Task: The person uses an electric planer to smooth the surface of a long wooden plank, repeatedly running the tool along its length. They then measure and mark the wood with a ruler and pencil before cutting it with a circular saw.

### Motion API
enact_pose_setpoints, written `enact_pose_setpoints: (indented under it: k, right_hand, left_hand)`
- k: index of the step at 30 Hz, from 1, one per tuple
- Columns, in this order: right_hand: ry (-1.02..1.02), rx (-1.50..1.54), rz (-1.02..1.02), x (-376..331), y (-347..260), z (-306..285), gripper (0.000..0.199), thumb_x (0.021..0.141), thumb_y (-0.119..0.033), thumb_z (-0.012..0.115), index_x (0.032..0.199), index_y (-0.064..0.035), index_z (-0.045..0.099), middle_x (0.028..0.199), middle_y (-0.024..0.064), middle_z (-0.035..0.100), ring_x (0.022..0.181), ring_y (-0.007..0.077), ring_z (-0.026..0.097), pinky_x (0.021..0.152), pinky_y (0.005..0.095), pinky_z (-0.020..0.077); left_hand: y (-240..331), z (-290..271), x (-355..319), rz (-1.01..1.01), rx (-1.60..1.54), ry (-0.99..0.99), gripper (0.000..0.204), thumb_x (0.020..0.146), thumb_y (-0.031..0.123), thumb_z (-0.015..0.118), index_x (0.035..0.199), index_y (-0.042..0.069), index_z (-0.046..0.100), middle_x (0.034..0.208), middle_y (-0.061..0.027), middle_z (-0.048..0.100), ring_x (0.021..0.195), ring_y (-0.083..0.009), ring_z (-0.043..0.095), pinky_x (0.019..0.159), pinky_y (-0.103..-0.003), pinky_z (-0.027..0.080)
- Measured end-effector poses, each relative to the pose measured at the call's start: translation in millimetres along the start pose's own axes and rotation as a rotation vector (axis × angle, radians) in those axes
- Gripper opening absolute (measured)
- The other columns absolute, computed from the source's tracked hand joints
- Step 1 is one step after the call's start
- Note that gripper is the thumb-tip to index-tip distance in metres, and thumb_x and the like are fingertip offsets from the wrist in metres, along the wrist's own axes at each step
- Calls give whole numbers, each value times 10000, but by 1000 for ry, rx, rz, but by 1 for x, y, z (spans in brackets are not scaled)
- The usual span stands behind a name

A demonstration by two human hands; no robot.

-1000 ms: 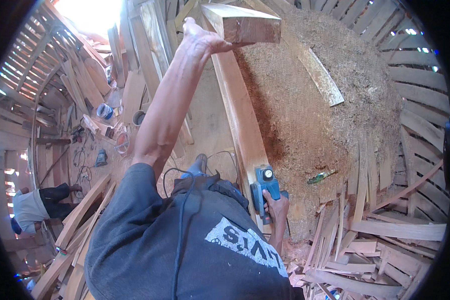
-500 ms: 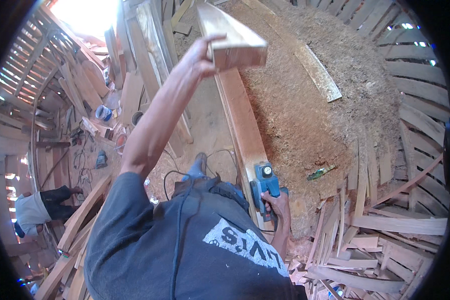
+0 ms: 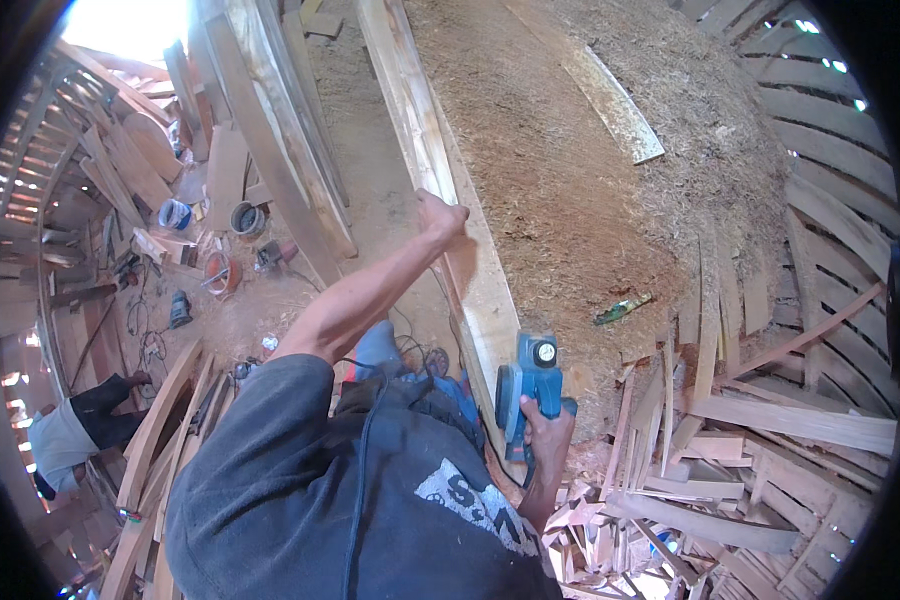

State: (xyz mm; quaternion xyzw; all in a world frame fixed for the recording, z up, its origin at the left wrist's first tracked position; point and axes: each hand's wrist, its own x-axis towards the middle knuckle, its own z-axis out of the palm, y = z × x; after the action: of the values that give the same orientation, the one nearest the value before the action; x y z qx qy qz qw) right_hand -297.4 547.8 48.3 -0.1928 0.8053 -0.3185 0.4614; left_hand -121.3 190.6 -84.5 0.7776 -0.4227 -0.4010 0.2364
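My left hand (image 3: 442,216) is closed around the near end of a long wooden plank (image 3: 410,115), which stretches away toward the top of the view. Under and beside it lies a wider pale board (image 3: 488,285), running down toward my body. My right hand (image 3: 548,428) grips the handle of a blue electric planer (image 3: 537,378), which rests on the near end of that board. The planer's underside is hidden, and so are some fingers of my left hand.
Wood shavings (image 3: 570,240) cover the ground to the right, with a loose strip of wood (image 3: 620,110) on them. Offcuts (image 3: 710,480) pile up at lower right. Leaning boards (image 3: 270,130), buckets (image 3: 247,219) and cables are on the left. Another person (image 3: 70,435) is at far left.
My left hand has come down and nearer with the plank, which was raised and tilted before and now lies lower, along the board. My right hand remains on the planer.
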Motion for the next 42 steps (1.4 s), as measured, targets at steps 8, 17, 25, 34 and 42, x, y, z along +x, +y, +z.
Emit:
enact_pose_setpoints:
  k: [8,17,25,34,42]
  right_hand:
    - [165,49,-17,-42,37,-28,306,851,-239,858,1001,-3,734,759,21,665,623,99,575,591,274,472]
    - [81,-146,-86,-41,-3,-48,294,857,-234,861,954,13,735,810,47,711,724,129,638,688,313,518]
    - [-75,-234,-216,42,-62,-1,306,869,-258,850,957,12,739,741,47,693,631,123,631,566,296,512]
    - [-214,-312,-293,64,-104,57,260,881,-217,798,961,22,734,722,73,700,601,143,660,545,336,524]
    - [-235,-338,-403,91,-120,82,211,863,-166,766,829,29,694,676,106,675,577,176,663,526,357,507]
  left_hand:
    - [7,-11,85,437,-166,47,1269,690,226,887,1613,-58,64,1466,-377,487,1325,-486,558,1141,-443,466]
    - [14,21,22,270,-392,78,1117,759,126,834,1628,-43,153,1601,-297,379,1476,-427,408,1242,-426,352]
    - [-13,35,41,199,-387,-161,1402,731,583,910,1608,-139,90,1593,-363,365,1486,-401,415,1240,-423,346]
    - [-16,19,80,197,-391,-345,1462,708,580,918,1588,-179,31,1535,-427,388,1417,-467,484,1142,-471,469]
    - [-20,18,85,193,-403,-378,1496,707,621,905,1589,-175,-5,1575,-440,310,1477,-473,402,1224,-463,373]
